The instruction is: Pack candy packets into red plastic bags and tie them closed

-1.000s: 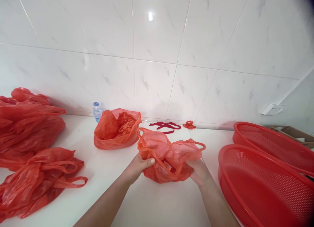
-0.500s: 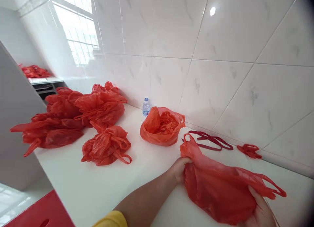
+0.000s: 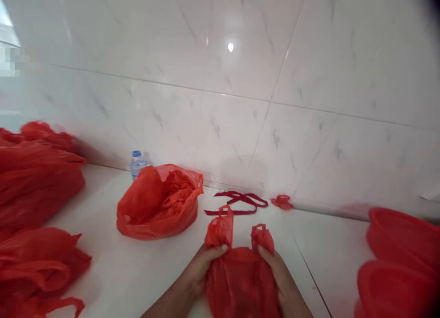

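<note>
The white surface (image 3: 137, 270) bears an open red bag (image 3: 144, 196); behind it a bottle (image 3: 136, 163), left of it crumpled red bags (image 3: 34, 185), right of it a dark-red ribbon (image 3: 242, 198), a small red bundle (image 3: 282, 202) and, farthest, red baskets (image 3: 388, 266).

I face a wall of glossy, grey-veined white tiles (image 3: 326, 47), crossed by thin joints (image 3: 178, 85) and catching one bright glint (image 3: 230, 47). Below, my white tabletop (image 3: 103, 208) meets its base, with a dark seam (image 3: 312, 276) running toward me on the right.
</note>
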### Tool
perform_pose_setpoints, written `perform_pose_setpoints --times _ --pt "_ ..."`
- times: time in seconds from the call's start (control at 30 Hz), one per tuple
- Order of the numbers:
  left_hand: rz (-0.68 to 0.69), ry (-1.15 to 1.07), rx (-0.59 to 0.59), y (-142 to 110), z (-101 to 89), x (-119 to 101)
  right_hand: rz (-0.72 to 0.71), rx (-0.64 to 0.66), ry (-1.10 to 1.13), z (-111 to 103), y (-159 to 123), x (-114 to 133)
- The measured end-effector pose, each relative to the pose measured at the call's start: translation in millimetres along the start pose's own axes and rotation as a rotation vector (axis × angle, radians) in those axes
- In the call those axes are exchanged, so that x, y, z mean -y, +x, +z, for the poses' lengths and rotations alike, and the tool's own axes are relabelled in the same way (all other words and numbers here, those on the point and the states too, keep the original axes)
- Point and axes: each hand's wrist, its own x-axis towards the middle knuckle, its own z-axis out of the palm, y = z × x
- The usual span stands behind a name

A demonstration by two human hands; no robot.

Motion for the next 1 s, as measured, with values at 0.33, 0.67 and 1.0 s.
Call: perform_pose_setpoints --times 0.33,0.67,1.0 --pt "-0.078 -0.057 0.045 2.5 -2.9 -5.3 0.050 -0.055 0.387 15.5 -9.9 9.8" --pt "-0.105 -0.079 0.135 -0.7 5.5 -5.9 0.075 0.045 0.186 46.4 -22.9 14.0" --pt "0.117 0.221 0.077 2.5 9.8 5.1 -0.016 0.169 -0.132 56.2 -26.9 16.0"
